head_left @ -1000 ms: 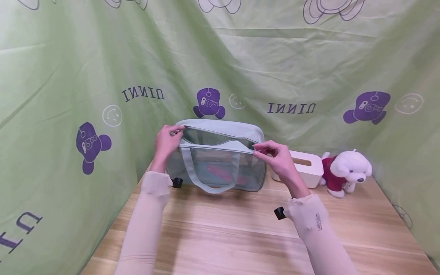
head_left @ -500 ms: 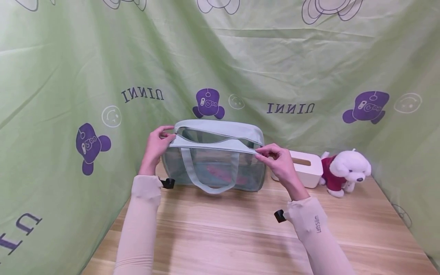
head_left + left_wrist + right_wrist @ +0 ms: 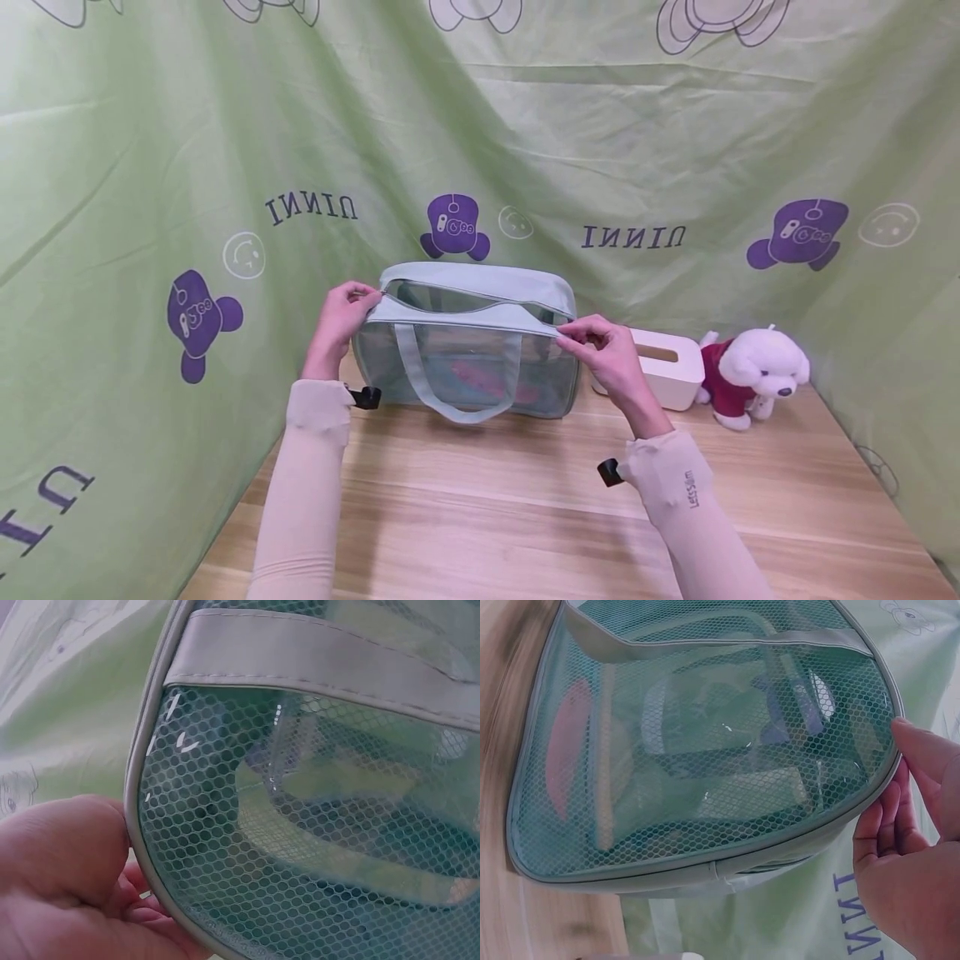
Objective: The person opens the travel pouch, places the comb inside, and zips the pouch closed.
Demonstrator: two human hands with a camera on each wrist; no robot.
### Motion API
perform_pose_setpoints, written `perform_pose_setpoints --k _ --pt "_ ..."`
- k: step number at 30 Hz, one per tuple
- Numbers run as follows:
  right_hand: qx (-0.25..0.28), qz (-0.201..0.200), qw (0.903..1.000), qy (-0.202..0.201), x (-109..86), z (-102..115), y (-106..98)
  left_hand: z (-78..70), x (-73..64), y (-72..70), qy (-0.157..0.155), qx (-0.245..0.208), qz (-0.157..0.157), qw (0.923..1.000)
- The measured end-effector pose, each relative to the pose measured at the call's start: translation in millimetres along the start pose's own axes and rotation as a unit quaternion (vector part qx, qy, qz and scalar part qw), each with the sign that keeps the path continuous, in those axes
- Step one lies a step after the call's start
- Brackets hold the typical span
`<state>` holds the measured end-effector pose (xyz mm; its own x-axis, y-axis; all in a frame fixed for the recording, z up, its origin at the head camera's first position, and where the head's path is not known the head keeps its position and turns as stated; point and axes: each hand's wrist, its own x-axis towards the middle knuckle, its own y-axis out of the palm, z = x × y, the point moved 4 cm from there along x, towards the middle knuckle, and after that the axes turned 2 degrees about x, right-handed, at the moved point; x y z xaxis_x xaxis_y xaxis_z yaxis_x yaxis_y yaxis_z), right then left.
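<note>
A see-through mesh bag [image 3: 465, 367] with pale green trim stands upright, its top zipper parted into a long gap. A looped handle [image 3: 459, 408] hangs down its front. My left hand [image 3: 341, 321] pinches the front top corner at the bag's left end; in the left wrist view that hand [image 3: 82, 885] meets the piped edge. At the other end, my right hand [image 3: 611, 354] pinches the right top corner. Thumb and fingers of the right hand [image 3: 919, 817] close on the piping in the right wrist view. A blurred pink shape [image 3: 568, 746] shows through the mesh.
Right of the bag sits a white tissue box [image 3: 678, 375] with a slot on top. Beside it is a white plush dog [image 3: 765, 367] in a red shirt. A green printed curtain [image 3: 360, 125] hangs behind and on both sides of the wooden table [image 3: 487, 508].
My left hand has moved left from the zipper opening to the bag's left corner, drawing that corner outward. My right hand has shifted only slightly.
</note>
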<state>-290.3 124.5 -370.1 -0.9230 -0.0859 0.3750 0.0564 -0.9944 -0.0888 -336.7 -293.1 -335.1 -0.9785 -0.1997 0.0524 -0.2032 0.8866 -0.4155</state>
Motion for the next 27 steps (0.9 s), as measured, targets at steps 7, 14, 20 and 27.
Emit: perform_pose_setpoints --k 7,14,20,27 --pt "-0.002 -0.003 1.0 0.001 0.1 -1 0 -2.8 0.5 2.0 0.02 0.038 -0.044 0.9981" --pt "-0.003 -0.001 1.0 -0.001 -0.3 -1 0 -8.9 -0.7 7.7 0.042 0.07 -0.103 0.9913" --pt "-0.006 -0.002 1.0 -0.001 0.3 -2 1 -10.1 -0.7 8.0 0.049 0.063 -0.13 0.9884" --pt "-0.007 -0.001 1.0 -0.002 0.7 -1 2 -10.2 2.1 6.3 0.05 0.069 -0.112 0.9901"
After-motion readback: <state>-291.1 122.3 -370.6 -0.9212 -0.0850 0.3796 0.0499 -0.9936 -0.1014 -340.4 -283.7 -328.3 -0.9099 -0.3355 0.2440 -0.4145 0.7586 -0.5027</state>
